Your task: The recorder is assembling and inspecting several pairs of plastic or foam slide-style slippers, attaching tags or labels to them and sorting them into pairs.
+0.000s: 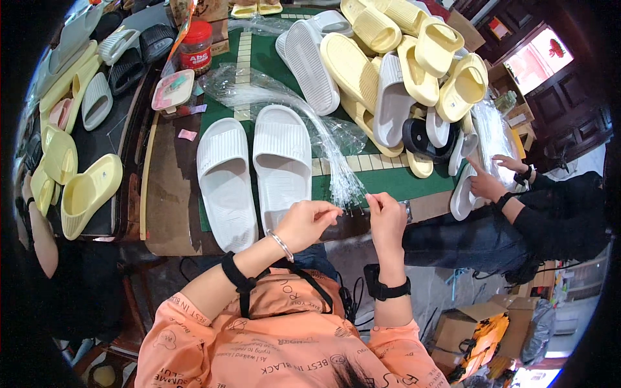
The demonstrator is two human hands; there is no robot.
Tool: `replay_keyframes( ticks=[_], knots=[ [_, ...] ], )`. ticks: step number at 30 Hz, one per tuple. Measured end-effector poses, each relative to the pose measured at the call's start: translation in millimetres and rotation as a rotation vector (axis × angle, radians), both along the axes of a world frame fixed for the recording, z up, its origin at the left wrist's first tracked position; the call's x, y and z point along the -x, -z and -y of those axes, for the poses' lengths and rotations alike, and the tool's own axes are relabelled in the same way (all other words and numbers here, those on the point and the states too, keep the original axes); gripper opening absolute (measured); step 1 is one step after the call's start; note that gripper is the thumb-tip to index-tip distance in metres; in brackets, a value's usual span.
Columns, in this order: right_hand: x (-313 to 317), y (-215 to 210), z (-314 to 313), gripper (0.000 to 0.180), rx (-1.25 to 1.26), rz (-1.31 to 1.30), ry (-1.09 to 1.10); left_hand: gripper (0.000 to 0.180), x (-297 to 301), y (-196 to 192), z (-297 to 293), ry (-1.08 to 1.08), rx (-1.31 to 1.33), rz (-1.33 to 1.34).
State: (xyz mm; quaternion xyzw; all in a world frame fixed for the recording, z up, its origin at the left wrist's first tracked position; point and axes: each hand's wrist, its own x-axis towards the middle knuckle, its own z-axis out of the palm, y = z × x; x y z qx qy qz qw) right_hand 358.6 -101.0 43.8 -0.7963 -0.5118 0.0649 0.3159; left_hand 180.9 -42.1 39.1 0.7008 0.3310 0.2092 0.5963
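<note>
A pair of light grey slide slippers lies side by side on the table in front of me, the left slipper (224, 152) and the right slipper (282, 139). My left hand (304, 225) is pinched closed by the heel of the right slipper; what its fingertips hold is too small to make out. My right hand (387, 220) is also pinched closed, its fingertips at the loose ends of a bundle of thin clear plastic strands (346, 184). Whether it grips one strand cannot be told. The bundle fans out between and just beyond my hands.
Yellow and grey slippers (349, 71) are heaped at the back right of the green tabletop (388, 181). A red-lidded jar (196, 46) and a small tray (173, 90) stand back left. At right, another person's hand (486, 182) touches a grey slipper. More slippers (92, 194) lie far left.
</note>
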Motion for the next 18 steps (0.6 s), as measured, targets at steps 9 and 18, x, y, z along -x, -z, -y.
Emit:
replay_keyframes(
  ticks=[9,18],
  knots=[
    [36,-26,3,0.009,-0.269,0.222,-0.24,0.021,-38,8,-17,-0.136,0.497,0.18],
    [21,-6,-39,0.023,0.118,-1.047,-0.186,0.014,-24,-5,-14,-0.135,0.123,0.058]
  ],
)
